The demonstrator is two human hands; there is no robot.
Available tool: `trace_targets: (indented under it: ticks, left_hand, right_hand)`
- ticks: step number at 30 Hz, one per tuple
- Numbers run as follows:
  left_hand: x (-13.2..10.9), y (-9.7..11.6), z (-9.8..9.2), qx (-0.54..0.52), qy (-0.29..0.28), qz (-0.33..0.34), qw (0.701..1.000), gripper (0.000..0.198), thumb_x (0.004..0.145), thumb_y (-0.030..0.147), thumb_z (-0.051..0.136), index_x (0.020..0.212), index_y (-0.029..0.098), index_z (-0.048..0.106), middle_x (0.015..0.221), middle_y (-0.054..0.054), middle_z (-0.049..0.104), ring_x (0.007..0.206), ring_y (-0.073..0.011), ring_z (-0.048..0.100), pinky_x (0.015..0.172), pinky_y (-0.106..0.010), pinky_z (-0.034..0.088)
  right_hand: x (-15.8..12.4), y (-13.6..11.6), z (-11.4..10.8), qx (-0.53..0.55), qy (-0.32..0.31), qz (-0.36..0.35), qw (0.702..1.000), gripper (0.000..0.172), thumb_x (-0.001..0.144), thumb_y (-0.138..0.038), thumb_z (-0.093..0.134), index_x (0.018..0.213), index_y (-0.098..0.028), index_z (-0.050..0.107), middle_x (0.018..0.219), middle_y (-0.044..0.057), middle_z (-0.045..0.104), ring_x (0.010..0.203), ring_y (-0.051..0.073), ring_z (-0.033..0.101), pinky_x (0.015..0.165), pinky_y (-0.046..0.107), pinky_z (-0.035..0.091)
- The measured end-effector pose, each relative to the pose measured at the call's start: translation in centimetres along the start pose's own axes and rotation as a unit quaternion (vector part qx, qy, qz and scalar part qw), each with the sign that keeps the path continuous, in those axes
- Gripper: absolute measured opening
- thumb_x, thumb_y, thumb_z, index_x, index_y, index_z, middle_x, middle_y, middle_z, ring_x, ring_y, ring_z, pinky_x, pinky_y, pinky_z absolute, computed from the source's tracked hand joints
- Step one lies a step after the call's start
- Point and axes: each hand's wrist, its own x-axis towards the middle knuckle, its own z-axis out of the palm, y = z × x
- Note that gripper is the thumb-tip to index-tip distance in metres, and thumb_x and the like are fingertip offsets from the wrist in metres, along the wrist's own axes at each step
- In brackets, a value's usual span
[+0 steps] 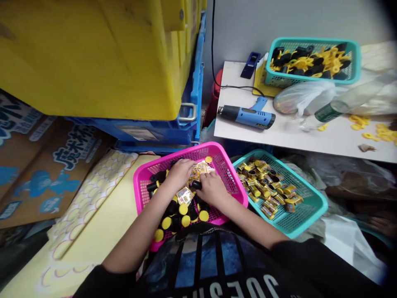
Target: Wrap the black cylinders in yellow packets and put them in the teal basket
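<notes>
Both of my hands work inside a pink basket (143,176) on my lap. My left hand (182,170) has its fingers closed at a pile of shiny printed plastic sleeves (201,169). Fingers of my right hand (213,188) close around a small black cylinder (195,185), just beside the sleeves. More clear printed sleeves (183,198) lie below my left wrist. Around them are several black cylinders with yellow caps (183,209). The fingertips are partly hidden, so the exact grip of the left hand is hard to see.
At my right stands a teal basket (313,198) of yellow wrapped pieces (266,184). A blue heat gun (248,117) lies on the white table (229,99), near a teal basket (313,78) of black and yellow parts and a bottle (331,111). Yellow crates (124,58) rise at left.
</notes>
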Motion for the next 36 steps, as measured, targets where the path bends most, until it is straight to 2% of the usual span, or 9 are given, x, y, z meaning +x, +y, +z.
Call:
trace_targets:
  ticks: [5,8,12,15,18,21,25,30,36]
  left_hand:
    - [3.5,1.0,1.8,0.02,-0.075,-0.015,0.997,0.021,0.077,0.009,0.061,0.094,0.014,0.071,0.096,-0.014,0.073,0.097,-0.026,0.067,0.09,-0.036,0.049]
    - [3.5,1.0,2.1,0.019,-0.083,-0.032,0.996,0.028,0.07,0.003,0.063,0.094,0.015,0.07,0.093,-0.014,0.073,0.094,-0.0277,0.068,0.086,-0.036,0.05]
    - [2.4,0.4,1.2,-0.021,-0.067,-0.05,0.996,0.031,0.079,0.008,0.053,0.106,0.017,0.066,0.089,-0.008,0.072,0.085,-0.0211,0.068,0.077,-0.031,0.051]
    - [1.5,0.2,-0.1,-0.164,-0.049,-0.089,0.981,0.03,0.08,0.016,0.056,0.11,0.016,0.062,0.081,-0.004,0.07,0.076,-0.0175,0.068,0.068,-0.027,0.052]
    - [0.3,0.5,-1.2,-0.351,-0.027,-0.127,0.927,0.032,0.075,0.024,0.064,0.106,0.015,0.062,0.072,0.0,0.066,0.067,-0.0148,0.065,0.066,-0.027,0.052]
    - [-0.7,1.0,-1.8,-0.401,0.004,-0.126,0.908,0.035,0.073,0.028,0.067,0.106,0.016,0.061,0.069,0.003,0.064,0.062,-0.0125,0.062,0.066,-0.027,0.051]
    - [-1.2,1.0,-1.3,-0.34,0.046,-0.108,0.933,0.03,0.076,0.029,0.065,0.103,0.016,0.064,0.072,0.001,0.066,0.066,-0.0143,0.064,0.066,-0.028,0.051]
    - [-0.3,0.9,-0.1,-0.062,-0.108,-0.06,0.99,0.019,0.08,0.022,0.06,0.094,0.018,0.071,0.083,-0.006,0.074,0.078,-0.0216,0.069,0.074,-0.032,0.052]
    - [2.4,2.1,2.4,0.078,-0.09,-0.004,0.993,0.027,0.086,0.022,0.056,0.111,0.018,0.066,0.116,-0.014,0.067,0.113,-0.027,0.059,0.095,-0.038,0.046]
  right_hand:
    - [-2.9,2.4,-1.1,0.208,-0.024,-0.026,0.977,0.026,0.07,-0.021,0.07,0.095,-0.018,0.06,0.084,0.006,0.067,0.072,0.02,0.059,0.062,0.028,0.039]
    - [-3.8,4.0,-1.4,0.309,0.012,-0.028,0.951,0.026,0.073,-0.033,0.073,0.092,-0.02,0.062,0.076,0.001,0.062,0.064,0.015,0.053,0.06,0.027,0.037]
    - [-3.9,5.8,-2.2,0.395,0.05,0.005,0.917,0.029,0.082,-0.042,0.063,0.099,-0.018,0.065,0.069,0.0,0.058,0.06,0.015,0.05,0.058,0.028,0.037]
    - [-3.4,6.8,-2.7,0.459,0.063,0.027,0.886,0.032,0.081,-0.041,0.061,0.102,-0.017,0.063,0.07,0.0,0.059,0.059,0.014,0.049,0.058,0.028,0.038]
    - [-3.0,7.3,-2.9,0.539,0.073,0.023,0.839,0.032,0.079,-0.04,0.062,0.102,-0.018,0.062,0.079,0.001,0.062,0.064,0.014,0.051,0.063,0.028,0.04]
    - [-2.7,7.2,-3.0,0.626,0.063,0.023,0.777,0.022,0.078,-0.035,0.055,0.09,-0.018,0.062,0.078,0.001,0.062,0.065,0.014,0.052,0.063,0.028,0.04]
    - [-2.3,6.7,-3.3,0.659,0.081,0.033,0.747,0.019,0.075,-0.033,0.048,0.071,-0.018,0.058,0.068,0.0,0.057,0.061,0.014,0.049,0.058,0.028,0.037]
    - [-1.9,6.5,-3.5,0.654,0.119,0.03,0.747,0.02,0.075,-0.038,0.052,0.071,-0.019,0.059,0.066,-0.001,0.055,0.063,0.014,0.048,0.06,0.028,0.036]
    - [-1.9,6.4,-3.1,0.652,0.117,0.025,0.749,0.021,0.076,-0.039,0.054,0.073,-0.019,0.059,0.066,-0.002,0.054,0.062,0.013,0.047,0.061,0.028,0.036]
